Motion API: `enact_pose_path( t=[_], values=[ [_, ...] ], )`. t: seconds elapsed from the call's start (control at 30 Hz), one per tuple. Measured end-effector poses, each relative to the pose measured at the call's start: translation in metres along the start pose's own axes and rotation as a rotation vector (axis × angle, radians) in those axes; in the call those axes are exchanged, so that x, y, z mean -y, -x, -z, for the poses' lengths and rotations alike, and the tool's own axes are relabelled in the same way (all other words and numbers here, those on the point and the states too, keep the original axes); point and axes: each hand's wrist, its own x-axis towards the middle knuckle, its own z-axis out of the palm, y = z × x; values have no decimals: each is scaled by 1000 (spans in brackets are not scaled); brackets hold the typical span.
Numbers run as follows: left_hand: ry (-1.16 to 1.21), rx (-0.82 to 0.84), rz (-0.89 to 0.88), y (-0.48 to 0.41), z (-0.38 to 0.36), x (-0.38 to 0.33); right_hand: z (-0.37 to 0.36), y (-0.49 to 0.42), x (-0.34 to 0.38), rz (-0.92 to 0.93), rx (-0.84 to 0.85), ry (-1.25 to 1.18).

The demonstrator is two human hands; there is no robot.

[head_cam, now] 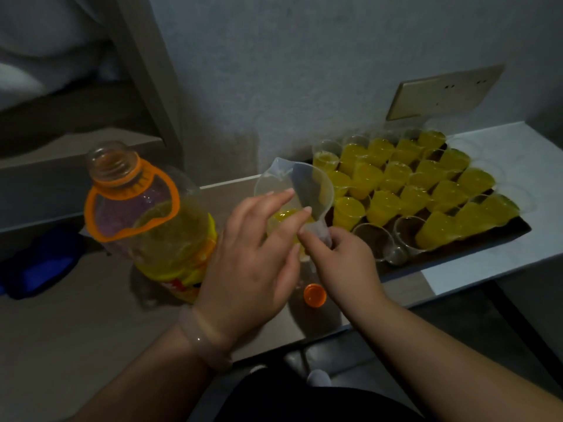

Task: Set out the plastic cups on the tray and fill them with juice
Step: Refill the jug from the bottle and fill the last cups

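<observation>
The right grip (pixel 344 263) is clasping the handle of a clear jug (pixel 307 181) while the left grip (pixel 253 254) is resting straight fingers on its side, the tray (pixel 493 239) of juice-filled plastic cups (pixel 393 205) sitting just to their right.

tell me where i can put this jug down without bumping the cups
Bare white tabletop runs along the tray's near edge, and a grey strip lies behind the jug, between bottle and tray. The tray itself is packed with cups, and the orange cap takes the spot nearest you.
</observation>
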Motion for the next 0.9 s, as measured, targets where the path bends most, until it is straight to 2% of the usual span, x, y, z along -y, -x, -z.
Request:
enact_pose_path(
  t=[0.07,0.17,0.33,0.5,0.7,0.83,0.9],
  values=[
    [-1,-16,-8,-5,1,6,-6,-2,1,-9,34,-41],
    [8,-30,-7,-13,4,16,-13,-8,5,-32,77,-241],
    [38,-65,-22,-23,9,23,-18,-17,14,-39,6,-423],
    [59,-119,-57,-33,15,23,-4,-25,36,43,-78,-504],
    [62,-156,-43,-46,7,10,32,-46,55,116,-55,-615],
    [23,-169,-43,-66,-9,-4,58,-68,52,160,-80,-622],
    [-4,-166,-28,-79,-20,-12,75,-80,47,210,-82,-525]
  ],
)
